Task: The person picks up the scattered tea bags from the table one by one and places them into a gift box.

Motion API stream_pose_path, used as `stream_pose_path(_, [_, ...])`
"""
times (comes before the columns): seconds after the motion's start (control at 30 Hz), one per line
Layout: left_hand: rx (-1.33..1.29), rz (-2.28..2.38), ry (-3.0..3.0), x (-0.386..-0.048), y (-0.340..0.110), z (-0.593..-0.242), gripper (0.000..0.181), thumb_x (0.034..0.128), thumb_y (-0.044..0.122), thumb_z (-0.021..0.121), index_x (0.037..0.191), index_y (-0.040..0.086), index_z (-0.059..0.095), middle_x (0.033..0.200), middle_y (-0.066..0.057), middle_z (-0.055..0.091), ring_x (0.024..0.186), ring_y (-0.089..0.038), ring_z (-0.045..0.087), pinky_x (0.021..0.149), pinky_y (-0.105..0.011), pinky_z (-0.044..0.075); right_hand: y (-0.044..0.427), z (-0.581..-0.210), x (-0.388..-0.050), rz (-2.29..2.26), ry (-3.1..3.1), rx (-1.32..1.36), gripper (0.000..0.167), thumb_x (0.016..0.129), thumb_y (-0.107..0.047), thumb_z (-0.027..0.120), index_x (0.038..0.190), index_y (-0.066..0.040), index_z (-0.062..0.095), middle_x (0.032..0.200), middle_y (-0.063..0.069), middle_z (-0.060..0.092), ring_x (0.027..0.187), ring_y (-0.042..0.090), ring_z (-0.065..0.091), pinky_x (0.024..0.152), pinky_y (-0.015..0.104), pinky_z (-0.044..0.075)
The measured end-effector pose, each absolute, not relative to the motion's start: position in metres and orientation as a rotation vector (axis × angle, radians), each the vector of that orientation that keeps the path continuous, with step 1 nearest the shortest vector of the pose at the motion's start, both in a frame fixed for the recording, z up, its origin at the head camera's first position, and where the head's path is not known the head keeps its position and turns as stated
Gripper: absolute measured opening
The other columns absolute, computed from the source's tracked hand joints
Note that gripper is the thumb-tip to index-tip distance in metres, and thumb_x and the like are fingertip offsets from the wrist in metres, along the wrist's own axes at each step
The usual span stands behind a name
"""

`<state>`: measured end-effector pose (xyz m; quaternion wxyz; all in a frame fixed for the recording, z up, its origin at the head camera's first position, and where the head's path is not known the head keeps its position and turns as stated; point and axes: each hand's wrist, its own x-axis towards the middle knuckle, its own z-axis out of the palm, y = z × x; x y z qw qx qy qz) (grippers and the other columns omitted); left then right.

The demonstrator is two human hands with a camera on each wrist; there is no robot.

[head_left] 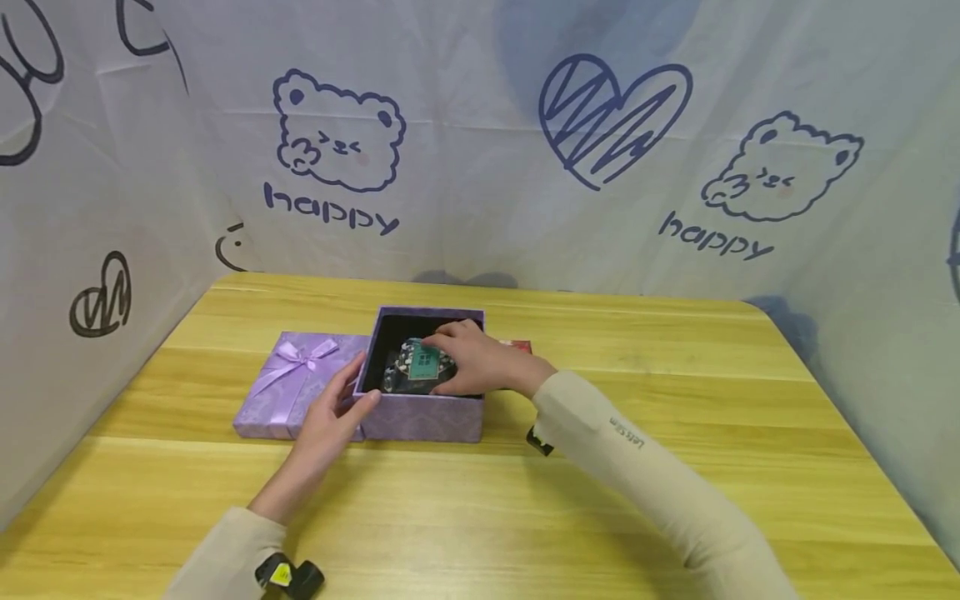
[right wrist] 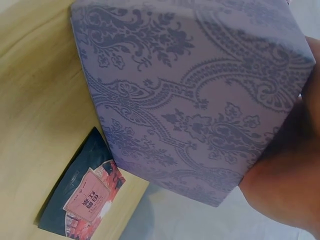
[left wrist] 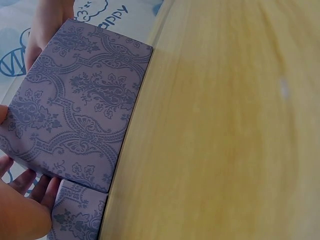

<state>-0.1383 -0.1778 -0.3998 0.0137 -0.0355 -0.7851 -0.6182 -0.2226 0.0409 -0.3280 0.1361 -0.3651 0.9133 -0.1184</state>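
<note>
A purple patterned gift box [head_left: 423, 418] stands without its lid on the table, its inside black. My left hand [head_left: 330, 421] holds the box's front left corner, thumb at the front rim and fingers along the left side. Inside the box, my right hand [head_left: 480, 362] grips a dark tea packet [head_left: 423, 363] with a green label, thumb at its near edge and fingers at its far edge. The box wall hides that packet in both wrist views. The lid [head_left: 273, 400], topped with a ribbon bow [head_left: 302, 356], lies against the box's left side.
Another dark packet [right wrist: 90, 197] with a red label lies on the table right of the box, mostly behind my right hand in the head view. Wood-grain table [head_left: 675, 358] extends around the box. White cloth [head_left: 465, 167] with drawings hangs at the back and sides.
</note>
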Motion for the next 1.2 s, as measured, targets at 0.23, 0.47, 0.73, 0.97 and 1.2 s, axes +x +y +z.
stream_pose_path(0.23, [-0.126,-1.929,-2.428,-0.138,-0.178,-0.399,0.061,0.0984,0.015,0.057,0.153,0.01,0.029,0.145,-0.024,0.041,0.123,-0.035,0.047,0.1,-0.043,0.038,0.042,-0.331,-0.224,-0.357,2.648,-1.079,0.062,0.092,-0.031,0.067,0.145,-0.01,0.043,0.151,0.018,0.032,0.138,0.034,0.024,0.11,0.046,0.027])
stream_pose_path(0.47, [-0.116,-1.94,-2.424,-0.137,-0.177,-0.399,0.061,0.0983,0.014,0.057,0.153,0.01,0.029,0.145,-0.024,0.04,0.124,-0.036,0.047,0.101,-0.045,0.037,0.046,-0.333,-0.226,-0.483,2.627,-1.093,0.055,0.096,-0.029,0.062,0.144,-0.009,0.045,0.151,0.017,0.033,0.139,0.033,0.025,0.11,0.046,0.025])
stream_pose_path(0.73, [-0.116,-1.936,-2.426,-0.137,-0.177,-0.397,0.062,0.098,0.014,0.058,0.152,0.009,0.029,0.145,-0.024,0.04,0.124,-0.037,0.047,0.1,-0.043,0.038,0.058,-0.335,-0.225,-0.778,2.596,-1.203,0.047,0.096,-0.021,0.061,0.138,-0.001,0.051,0.14,0.014,0.049,0.131,0.027,0.041,0.106,0.041,0.034])
stream_pose_path(0.97, [-0.117,-1.93,-2.427,-0.137,-0.176,-0.396,0.061,0.098,0.013,0.057,0.152,0.007,0.029,0.146,-0.024,0.04,0.123,-0.035,0.047,0.092,-0.018,0.039,0.076,-0.336,-0.223,-0.999,2.646,-1.154,0.042,0.096,-0.018,0.062,0.134,-0.001,0.055,0.137,0.011,0.053,0.106,0.028,0.056,0.092,0.04,0.044])
stream_pose_path(1.2, [-0.122,-1.932,-2.429,-0.136,-0.177,-0.396,0.061,0.0984,0.013,0.057,0.152,0.008,0.028,0.147,-0.024,0.038,0.125,-0.035,0.045,0.091,-0.017,0.038,0.095,-0.343,-0.228,-1.228,2.66,-0.908,0.042,0.096,-0.017,0.061,0.136,-0.004,0.054,0.144,0.012,0.046,0.103,0.031,0.062,0.085,0.042,0.051])
